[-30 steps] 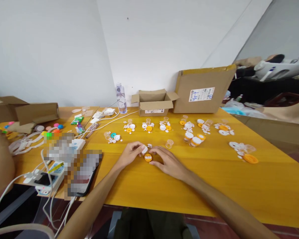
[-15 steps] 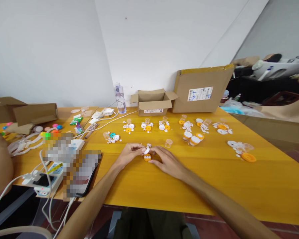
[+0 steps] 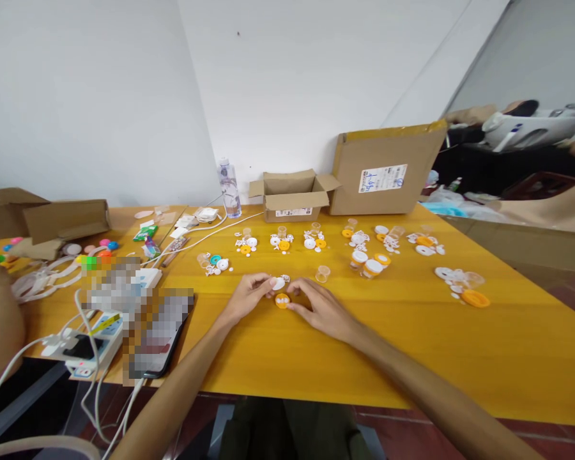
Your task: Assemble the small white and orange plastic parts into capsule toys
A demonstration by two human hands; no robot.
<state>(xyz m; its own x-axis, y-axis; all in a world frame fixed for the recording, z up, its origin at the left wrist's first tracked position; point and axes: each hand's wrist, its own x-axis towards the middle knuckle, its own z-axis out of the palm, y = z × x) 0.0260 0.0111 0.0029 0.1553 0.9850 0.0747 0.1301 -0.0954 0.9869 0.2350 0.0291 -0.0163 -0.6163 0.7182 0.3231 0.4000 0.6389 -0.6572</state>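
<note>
My left hand [image 3: 250,295] is closed, pinching a white round plastic cap [image 3: 278,283] between thumb and fingertips just above the table. Right below that cap lies an orange round cap [image 3: 282,304] with small white pieces inside it. My right hand [image 3: 319,308] is beside the orange cap, thumb and curled forefinger apart. Its thumb tip is at the cap's right edge; I cannot tell whether it presses on it. Behind the fingertips sits a small white patterned piece [image 3: 285,278], partly hidden. A clear plastic cup [image 3: 322,274] stands beyond my right hand.
Several small groups of cups, caps and white parts line the table's back and right, including an orange cap [image 3: 475,298]. Lidded cups [image 3: 372,268] stand right of centre. An open carton [image 3: 294,207] and bottle [image 3: 230,191] stand behind. Left are a phone [image 3: 160,335] and power strip [image 3: 146,281].
The white cap in my left hand has tipped flatter and shifted slightly up and left. My right forefinger has drawn a little away from it. The orange cap stays between my hands.
</note>
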